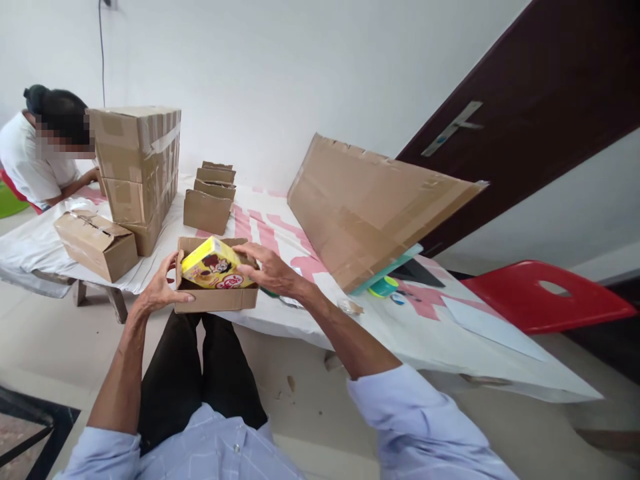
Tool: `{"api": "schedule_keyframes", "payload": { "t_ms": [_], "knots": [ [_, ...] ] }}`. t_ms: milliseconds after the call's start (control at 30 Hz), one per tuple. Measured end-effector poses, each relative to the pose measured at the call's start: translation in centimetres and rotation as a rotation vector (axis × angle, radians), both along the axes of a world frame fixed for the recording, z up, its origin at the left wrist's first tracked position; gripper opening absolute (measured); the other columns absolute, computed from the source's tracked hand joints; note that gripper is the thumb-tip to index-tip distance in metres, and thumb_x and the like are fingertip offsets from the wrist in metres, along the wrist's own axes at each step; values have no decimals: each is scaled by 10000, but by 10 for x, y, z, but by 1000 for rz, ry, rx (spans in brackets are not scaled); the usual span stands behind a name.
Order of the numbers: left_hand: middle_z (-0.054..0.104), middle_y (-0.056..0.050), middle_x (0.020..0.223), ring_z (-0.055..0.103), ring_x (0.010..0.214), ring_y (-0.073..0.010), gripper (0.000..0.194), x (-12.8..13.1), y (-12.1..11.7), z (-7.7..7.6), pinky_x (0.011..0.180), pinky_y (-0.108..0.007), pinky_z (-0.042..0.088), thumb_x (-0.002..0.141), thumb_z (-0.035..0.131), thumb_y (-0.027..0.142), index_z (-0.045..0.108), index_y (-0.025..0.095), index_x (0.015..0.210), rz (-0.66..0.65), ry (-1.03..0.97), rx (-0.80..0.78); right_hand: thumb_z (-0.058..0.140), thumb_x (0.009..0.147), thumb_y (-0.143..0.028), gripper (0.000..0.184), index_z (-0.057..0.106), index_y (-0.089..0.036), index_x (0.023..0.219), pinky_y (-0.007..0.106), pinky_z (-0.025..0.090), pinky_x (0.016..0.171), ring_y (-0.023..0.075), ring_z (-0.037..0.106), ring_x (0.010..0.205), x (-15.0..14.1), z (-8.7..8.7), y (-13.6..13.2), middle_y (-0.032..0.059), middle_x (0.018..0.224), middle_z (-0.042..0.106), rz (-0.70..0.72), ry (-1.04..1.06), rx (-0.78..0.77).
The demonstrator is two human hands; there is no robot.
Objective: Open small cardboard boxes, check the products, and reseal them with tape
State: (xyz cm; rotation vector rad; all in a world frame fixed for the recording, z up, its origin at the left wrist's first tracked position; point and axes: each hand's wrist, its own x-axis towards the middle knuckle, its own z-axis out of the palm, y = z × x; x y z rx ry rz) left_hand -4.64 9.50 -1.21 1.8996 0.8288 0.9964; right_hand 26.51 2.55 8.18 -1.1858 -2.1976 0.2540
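An open cardboard box (pixel 215 301) stands at the near edge of the table. Tilted inside it is a yellow printed carton (pixel 213 265), its upper corner above the rim. My left hand (pixel 164 288) grips the left end of the cardboard box, thumb along the front wall and fingers at the side. From the right, my right hand (pixel 267 268) reaches over the rim and holds the right end of the yellow carton. Part of that carton is hidden behind the box's front wall and my right fingers.
Taped boxes (pixel 135 173) are stacked at the left, with a closed carton (pixel 95 243) before them. Folded cardboard pieces (pixel 207 210) stand behind my box. A large cardboard panel (pixel 370 207) leans at the right, near a green tape roll (pixel 384 287). Another person (pixel 43 157) sits far left.
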Motion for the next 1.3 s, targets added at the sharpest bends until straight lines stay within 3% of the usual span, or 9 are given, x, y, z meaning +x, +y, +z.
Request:
{"api": "schedule_keyframes", "payload": {
  "t_ms": [200, 300, 433, 633, 800, 933, 1067, 1233, 1300],
  "knots": [
    [377, -244, 1672, 409, 1517, -489, 1323, 10, 15, 15, 1092, -603, 517, 538, 973, 603, 346, 221, 1639, 20, 24, -37, 642, 967, -569, 514, 717, -210, 1328, 457, 595, 1007, 292, 692, 1168, 9, 22, 6, 120, 1304, 721, -117, 355, 38],
    [389, -216, 1669, 404, 1526, -463, 1183, 7, 8, 28, 1137, -610, 476, 612, 920, 643, 419, 239, 1604, 94, 68, 55, 676, 915, -661, 592, 748, -206, 1285, 433, 643, 898, 285, 735, 1068, 9, 30, 8, 112, 1255, 748, -121, 531, -18],
    [491, -176, 1602, 492, 1470, -412, 933, 8, -11, 61, 1078, -553, 532, 757, 826, 639, 499, 271, 1550, 140, -66, 149, 727, 868, -664, 587, 776, -201, 1224, 406, 667, 798, 265, 767, 951, 2, 43, 4, 84, 1107, 799, -32, 632, -170],
    [682, -146, 1368, 707, 1190, -345, 955, 27, -38, 104, 943, -488, 617, 751, 858, 582, 468, 256, 1559, -3, -306, -14, 783, 843, -610, 485, 795, -182, 1071, 381, 671, 750, 236, 771, 869, -29, 54, 1, 82, 1012, 804, 115, 586, -316],
    [758, -103, 1181, 765, 1050, -305, 825, 31, -49, 98, 905, -461, 640, 721, 901, 528, 530, 243, 1400, 214, -503, -74, 754, 857, -661, 605, 702, -226, 1274, 450, 638, 976, 291, 711, 1201, -35, 36, 2, 120, 1322, 733, -23, 769, -125],
    [752, -93, 1157, 780, 983, -277, 694, 34, -56, 88, 871, -443, 637, 753, 889, 512, 482, 258, 1255, 376, -710, -69, 709, 877, -695, 751, 538, -259, 1465, 461, 665, 927, 325, 690, 1262, -52, 7, -9, 137, 1423, 679, -46, 913, -198],
    [750, -44, 1009, 773, 834, -235, 674, 38, -68, 85, 775, -381, 621, 683, 940, 496, 468, 253, 1098, 409, -764, -120, 765, 844, -667, 757, 512, -272, 1439, 470, 684, 879, 333, 718, 1204, -82, -13, -19, 131, 1419, 685, 13, 1111, -256],
    [760, -29, 907, 751, 752, -195, 647, 34, -74, 83, 668, -279, 576, 599, 994, 431, 500, 220, 958, 263, -686, -254, 823, 813, -611, 740, 524, -269, 1396, 467, 637, 1012, 317, 696, 1259, -91, -11, -5, 96, 1369, 717, -2, 1374, -161],
    [763, -30, 921, 749, 740, -185, 647, 35, -70, 82, 636, -260, 557, 607, 982, 452, 494, 222, 964, 293, -727, -268, 818, 815, -619, 790, 502, -268, 1448, 479, 636, 1012, 321, 707, 1241, -91, -11, 1, 99, 1346, 729, 0, 1385, -165]
  ]
}}
